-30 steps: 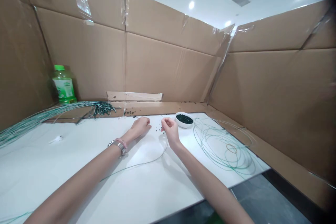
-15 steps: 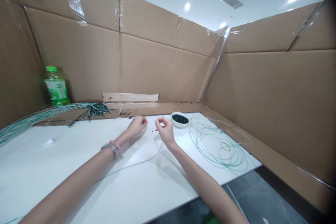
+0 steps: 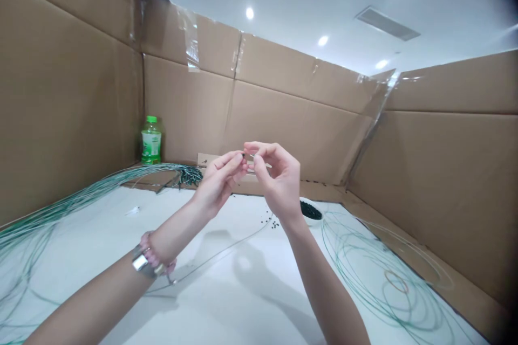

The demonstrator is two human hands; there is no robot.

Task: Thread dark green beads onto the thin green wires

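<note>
My left hand [image 3: 220, 180] is raised above the white board, thumb and forefinger pinched on a small dark bead [image 3: 243, 156]. Close beside it, my right hand [image 3: 279, 175] is curled, its thumb and fingertips closing on a thin wire [image 3: 230, 243], of which only a faint bit shows at the fingers. The wire runs in a curve from behind the right hand down to the left forearm. Behind the right wrist stands a white bowl of dark beads [image 3: 311, 210], partly hidden. Several loose beads [image 3: 275, 224] lie on the board.
Loops of green wire [image 3: 376, 269] spread over the right side. A bundle of green strands [image 3: 101, 188] with dark beaded ends lies at left, near a green bottle [image 3: 151, 143]. Cardboard walls [image 3: 283, 108] stand behind and at both sides. A small white item [image 3: 133, 211] rests on the board.
Both hands have risen from the board and come together, the left now pinching a bead in view. The view has turned left, so everything sits further right.
</note>
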